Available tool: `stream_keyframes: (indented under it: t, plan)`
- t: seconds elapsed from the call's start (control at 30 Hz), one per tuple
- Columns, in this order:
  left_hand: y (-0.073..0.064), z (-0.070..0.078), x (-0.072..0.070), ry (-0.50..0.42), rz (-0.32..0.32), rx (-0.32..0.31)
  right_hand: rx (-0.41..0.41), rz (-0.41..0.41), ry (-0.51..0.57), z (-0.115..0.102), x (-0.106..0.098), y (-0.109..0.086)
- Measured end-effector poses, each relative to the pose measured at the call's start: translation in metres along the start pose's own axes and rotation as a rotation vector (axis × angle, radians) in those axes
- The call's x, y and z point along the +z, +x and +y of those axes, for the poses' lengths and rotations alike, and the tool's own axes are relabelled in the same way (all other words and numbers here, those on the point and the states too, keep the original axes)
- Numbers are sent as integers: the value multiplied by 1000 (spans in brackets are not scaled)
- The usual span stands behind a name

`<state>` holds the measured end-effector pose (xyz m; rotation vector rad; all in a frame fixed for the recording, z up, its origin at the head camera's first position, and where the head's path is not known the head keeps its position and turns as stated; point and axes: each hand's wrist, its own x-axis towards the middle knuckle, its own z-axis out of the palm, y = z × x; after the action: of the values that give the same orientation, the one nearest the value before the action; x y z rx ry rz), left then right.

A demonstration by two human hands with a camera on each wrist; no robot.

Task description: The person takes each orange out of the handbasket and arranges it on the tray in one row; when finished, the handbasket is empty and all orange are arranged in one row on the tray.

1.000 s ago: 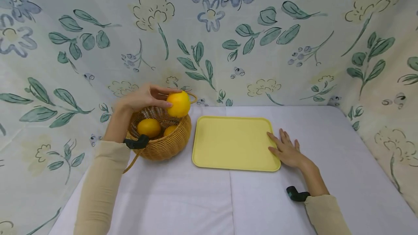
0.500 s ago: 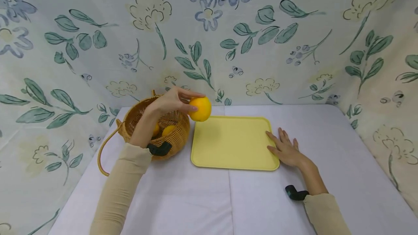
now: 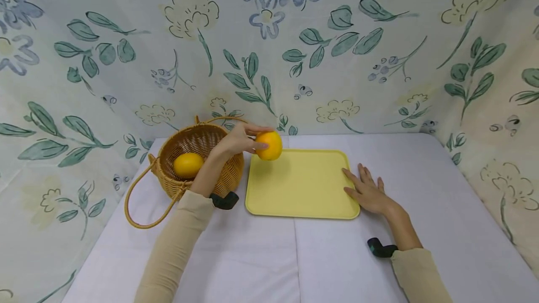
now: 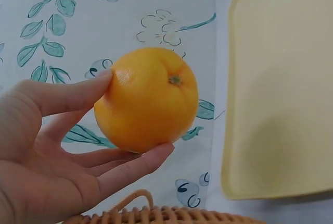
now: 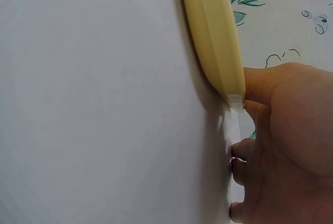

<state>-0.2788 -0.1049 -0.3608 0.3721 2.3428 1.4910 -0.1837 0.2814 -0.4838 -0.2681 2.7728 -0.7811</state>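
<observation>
My left hand (image 3: 237,143) holds an orange (image 3: 269,146) between thumb and fingers, in the air over the far left corner of a yellow tray (image 3: 301,183). In the left wrist view the orange (image 4: 148,99) shows its green stem end, and the tray (image 4: 291,52) lies beyond it. To the left stands a wicker basket (image 3: 231,174) with another orange (image 3: 188,165) inside; my left forearm hides part of it. My right hand (image 3: 370,194) rests at the tray's right edge, fingers spread, thumb and a finger touching the rim. In the right wrist view that hand (image 5: 302,125) meets the tray's edge (image 5: 216,36).
The basket's handle (image 3: 136,221) hangs down onto the white tablecloth (image 3: 252,261) at the left. A floral curtain (image 3: 269,50) rises behind the table and along its sides.
My left hand has carried the orange rightward from above the basket to over the tray's far left corner, and slightly down. The right hand stays at the tray's edge.
</observation>
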Motion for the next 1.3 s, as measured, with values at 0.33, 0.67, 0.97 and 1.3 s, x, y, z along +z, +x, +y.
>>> stream_keyframes:
  t: [0.33,0.67,0.97,1.3]
  plan:
    - [7,-14,30,-70,134,-2,6,0,-6,2,2,2]
    - [11,-37,56,-123,271,-11,5,-3,-5,2,1,2]
    - [12,-54,73,-127,371,-39,6,-6,-5,1,1,2]
    - [8,-57,77,-62,377,-37,-3,-8,-4,3,0,1]
